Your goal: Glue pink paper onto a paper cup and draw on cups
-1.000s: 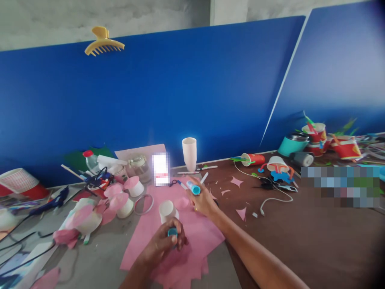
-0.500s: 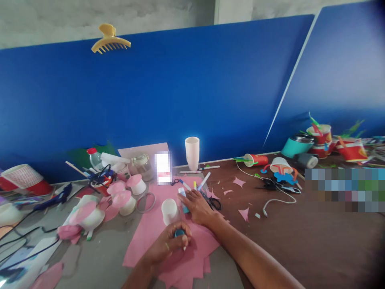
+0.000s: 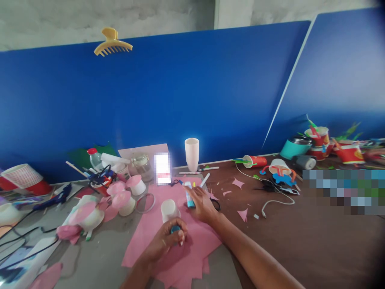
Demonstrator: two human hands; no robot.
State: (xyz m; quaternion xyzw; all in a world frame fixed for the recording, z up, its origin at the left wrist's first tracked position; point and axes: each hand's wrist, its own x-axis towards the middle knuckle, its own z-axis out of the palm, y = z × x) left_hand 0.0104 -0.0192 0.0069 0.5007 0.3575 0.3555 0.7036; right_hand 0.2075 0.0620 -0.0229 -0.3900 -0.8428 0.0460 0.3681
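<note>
Left hand (image 3: 170, 237): fingers curled tight round a small blue cap (image 3: 175, 229). Right hand (image 3: 203, 204): fingers spread, loose over a blue-and-white tube (image 3: 190, 200) lying on pink paper (image 3: 141, 241). White cup (image 3: 168, 209) just beyond left hand. Tabletop (image 3: 285, 241) grey leftward, brown rightward, pink scraps (image 3: 243, 214) strewn there. Blue partition (image 3: 192, 88) behind, yellow claw clip (image 3: 112, 45) along its top edge; mottled grey wall (image 3: 165, 16) beyond.

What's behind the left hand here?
A white cup, with pink paper around it. The left hand hides part of the cup's lower end, so what is there cannot be seen.
</note>
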